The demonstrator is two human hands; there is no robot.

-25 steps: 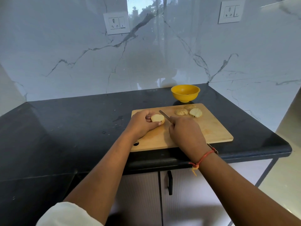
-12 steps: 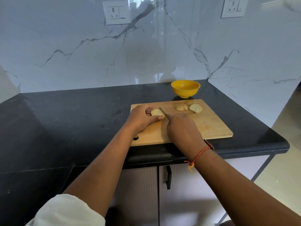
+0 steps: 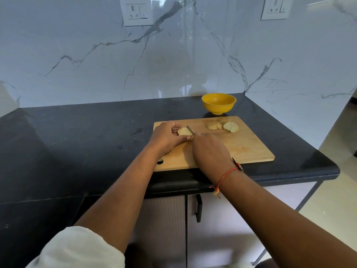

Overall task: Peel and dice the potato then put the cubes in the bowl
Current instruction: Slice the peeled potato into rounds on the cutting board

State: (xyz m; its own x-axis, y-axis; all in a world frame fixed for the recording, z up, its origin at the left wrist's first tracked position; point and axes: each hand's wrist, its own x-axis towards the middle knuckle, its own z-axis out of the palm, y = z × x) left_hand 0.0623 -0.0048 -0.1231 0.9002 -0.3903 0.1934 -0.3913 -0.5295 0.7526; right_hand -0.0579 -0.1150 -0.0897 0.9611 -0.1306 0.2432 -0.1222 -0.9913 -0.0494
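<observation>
Fingers (image 3: 174, 130) of my left hand (image 3: 164, 139) are curled round the potato piece (image 3: 184, 131), thumb along its near edge, pinning it to the cutting board (image 3: 245, 149). Right hand (image 3: 210, 149) is closed round the knife (image 3: 190, 129). Only the blade tip shows, set against the piece's right side.

For a good cut, I reckon:
- keep left fingertips tucked back from the blade
- flat face down so nothing rocks
- straight even slices, then turn and cross-cut into cubes

Other potato pieces (image 3: 222, 125) lie at the board's far edge, not cubed yet. Yellow bowl (image 3: 218, 103) sits just beyond the board on the dark counter (image 3: 77, 142), no cubes visible in it.
</observation>
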